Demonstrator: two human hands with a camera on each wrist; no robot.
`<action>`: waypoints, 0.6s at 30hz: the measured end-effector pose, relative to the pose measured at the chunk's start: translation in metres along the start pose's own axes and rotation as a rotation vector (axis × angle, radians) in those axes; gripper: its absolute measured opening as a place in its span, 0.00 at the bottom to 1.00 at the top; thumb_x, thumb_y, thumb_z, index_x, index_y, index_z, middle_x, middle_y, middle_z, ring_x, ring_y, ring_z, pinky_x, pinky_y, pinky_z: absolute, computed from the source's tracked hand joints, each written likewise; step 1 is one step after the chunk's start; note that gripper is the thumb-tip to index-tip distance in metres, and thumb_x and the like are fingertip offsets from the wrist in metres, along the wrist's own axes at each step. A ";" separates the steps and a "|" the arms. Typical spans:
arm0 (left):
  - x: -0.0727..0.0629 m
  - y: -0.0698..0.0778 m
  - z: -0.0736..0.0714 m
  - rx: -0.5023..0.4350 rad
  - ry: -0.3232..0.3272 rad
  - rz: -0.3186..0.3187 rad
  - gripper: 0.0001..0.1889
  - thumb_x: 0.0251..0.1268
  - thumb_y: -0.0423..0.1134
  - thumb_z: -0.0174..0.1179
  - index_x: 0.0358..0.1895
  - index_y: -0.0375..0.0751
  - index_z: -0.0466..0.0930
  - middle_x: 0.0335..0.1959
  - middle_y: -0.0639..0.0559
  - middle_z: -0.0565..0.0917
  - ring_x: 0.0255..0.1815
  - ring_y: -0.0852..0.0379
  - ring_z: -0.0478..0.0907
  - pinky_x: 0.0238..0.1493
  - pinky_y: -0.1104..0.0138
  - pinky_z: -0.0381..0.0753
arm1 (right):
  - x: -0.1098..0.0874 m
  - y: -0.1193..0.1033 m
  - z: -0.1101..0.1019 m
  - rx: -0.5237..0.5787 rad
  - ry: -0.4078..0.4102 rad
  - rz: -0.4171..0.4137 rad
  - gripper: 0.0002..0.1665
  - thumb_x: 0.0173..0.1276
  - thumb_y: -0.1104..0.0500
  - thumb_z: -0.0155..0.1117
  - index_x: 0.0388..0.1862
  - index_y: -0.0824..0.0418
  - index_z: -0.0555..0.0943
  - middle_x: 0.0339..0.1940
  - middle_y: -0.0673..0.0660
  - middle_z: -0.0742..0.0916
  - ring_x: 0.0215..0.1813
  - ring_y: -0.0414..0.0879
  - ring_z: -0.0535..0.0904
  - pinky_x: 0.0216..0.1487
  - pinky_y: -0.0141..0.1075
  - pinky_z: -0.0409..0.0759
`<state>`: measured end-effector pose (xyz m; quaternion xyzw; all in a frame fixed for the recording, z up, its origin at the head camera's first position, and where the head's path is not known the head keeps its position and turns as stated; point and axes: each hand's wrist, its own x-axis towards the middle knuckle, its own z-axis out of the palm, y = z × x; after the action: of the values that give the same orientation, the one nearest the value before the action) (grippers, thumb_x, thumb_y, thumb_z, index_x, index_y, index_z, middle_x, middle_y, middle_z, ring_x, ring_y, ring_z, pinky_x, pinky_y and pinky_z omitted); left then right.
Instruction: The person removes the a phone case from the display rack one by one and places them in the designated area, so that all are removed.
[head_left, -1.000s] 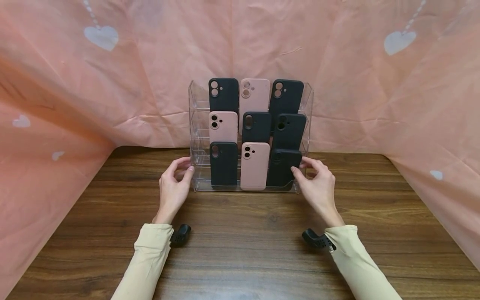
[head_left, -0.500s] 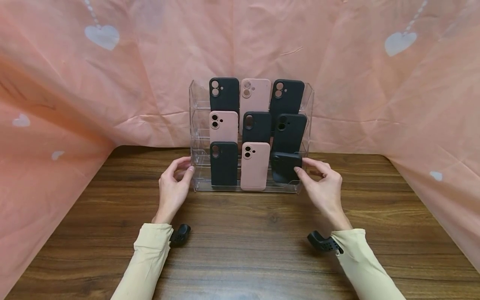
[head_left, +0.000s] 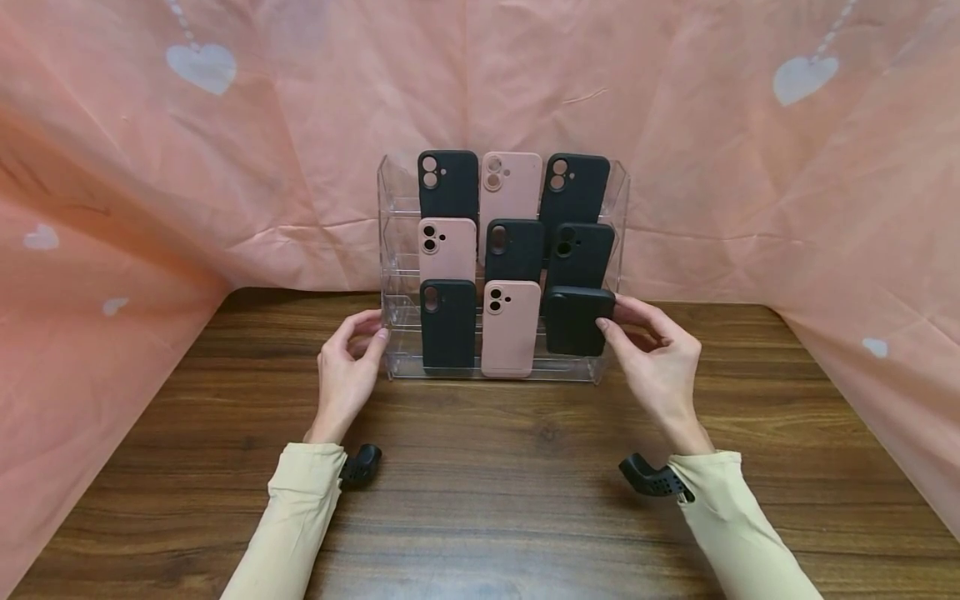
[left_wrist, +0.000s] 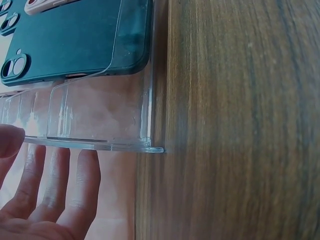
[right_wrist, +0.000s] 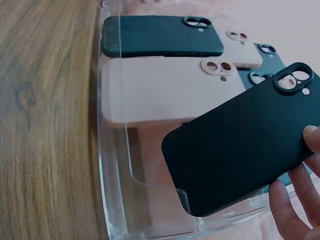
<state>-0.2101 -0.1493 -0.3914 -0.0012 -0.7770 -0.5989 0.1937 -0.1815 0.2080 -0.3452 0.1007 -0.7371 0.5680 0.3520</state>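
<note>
A clear acrylic display rack (head_left: 405,367) stands on the table, with phone cases leaning in its tiers. My right hand (head_left: 660,358) pinches a black phone case (head_left: 577,323) at its right edge, thumb in front and fingers behind. In the right wrist view the held phone case (right_wrist: 235,145) slants across the rack's lower right slot, its camera cutout at the upper end. Whether its lower corner touches the rack's front lip, I cannot tell. My left hand (head_left: 348,367) holds the rack's left side, thumb at the front edge, fingers along the outside.
The front tier also bears a dark case (head_left: 448,329) and a pink case (head_left: 510,329). Behind them, the upper tiers carry several more dark and pink cases. Wood-grain table (head_left: 487,483) extends in front. A pink cloth (head_left: 315,167) with white hearts hangs behind and at both sides.
My right hand has moved right and slightly up with the black phone case. The case has lifted from the bottom right slot and tilted. My left hand stays at the rack's side.
</note>
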 end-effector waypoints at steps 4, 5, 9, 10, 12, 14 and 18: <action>-0.001 0.001 0.000 0.005 0.000 -0.002 0.15 0.73 0.37 0.62 0.59 0.46 0.83 0.49 0.42 0.86 0.48 0.47 0.88 0.34 0.80 0.85 | -0.001 -0.004 -0.001 -0.010 0.008 -0.035 0.22 0.58 0.74 0.75 0.53 0.66 0.87 0.40 0.38 0.90 0.40 0.32 0.87 0.42 0.20 0.86; -0.001 0.001 0.000 0.007 0.001 -0.002 0.14 0.73 0.37 0.62 0.59 0.46 0.83 0.49 0.43 0.86 0.48 0.47 0.88 0.34 0.80 0.85 | -0.001 -0.004 -0.001 -0.018 0.006 -0.040 0.22 0.59 0.73 0.75 0.54 0.65 0.87 0.40 0.37 0.90 0.41 0.32 0.87 0.42 0.20 0.86; 0.000 0.000 0.000 0.002 0.001 -0.006 0.14 0.73 0.37 0.63 0.58 0.46 0.84 0.49 0.43 0.86 0.48 0.47 0.88 0.34 0.77 0.86 | -0.005 -0.007 0.000 -0.032 -0.013 -0.027 0.24 0.58 0.73 0.76 0.55 0.63 0.87 0.40 0.35 0.89 0.41 0.31 0.87 0.41 0.20 0.86; 0.000 0.000 -0.001 -0.002 0.001 -0.007 0.14 0.72 0.37 0.63 0.58 0.46 0.84 0.49 0.43 0.86 0.48 0.47 0.88 0.34 0.76 0.87 | -0.007 -0.008 0.000 -0.029 -0.020 -0.014 0.25 0.58 0.73 0.76 0.56 0.62 0.87 0.40 0.35 0.89 0.40 0.31 0.87 0.41 0.20 0.85; 0.000 0.000 -0.001 -0.008 -0.001 -0.009 0.14 0.72 0.37 0.63 0.58 0.46 0.84 0.49 0.43 0.86 0.48 0.45 0.88 0.35 0.71 0.89 | -0.011 -0.008 0.002 -0.028 -0.037 0.009 0.25 0.58 0.73 0.76 0.56 0.61 0.87 0.39 0.36 0.89 0.40 0.31 0.86 0.39 0.19 0.85; 0.000 0.000 -0.001 -0.013 -0.003 -0.011 0.14 0.72 0.37 0.63 0.58 0.46 0.84 0.49 0.43 0.86 0.48 0.44 0.88 0.36 0.67 0.91 | -0.015 -0.008 0.005 -0.023 -0.062 0.032 0.26 0.59 0.72 0.76 0.57 0.60 0.86 0.37 0.37 0.88 0.38 0.30 0.86 0.38 0.19 0.85; -0.001 0.001 -0.001 -0.013 -0.006 -0.016 0.14 0.72 0.37 0.63 0.58 0.47 0.84 0.49 0.44 0.85 0.48 0.46 0.88 0.37 0.65 0.92 | -0.024 -0.005 0.010 0.011 -0.131 0.068 0.29 0.59 0.74 0.74 0.59 0.60 0.85 0.35 0.43 0.88 0.35 0.31 0.86 0.36 0.21 0.86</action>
<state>-0.2088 -0.1495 -0.3903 0.0018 -0.7738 -0.6054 0.1864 -0.1655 0.1915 -0.3577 0.1148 -0.7584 0.5758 0.2829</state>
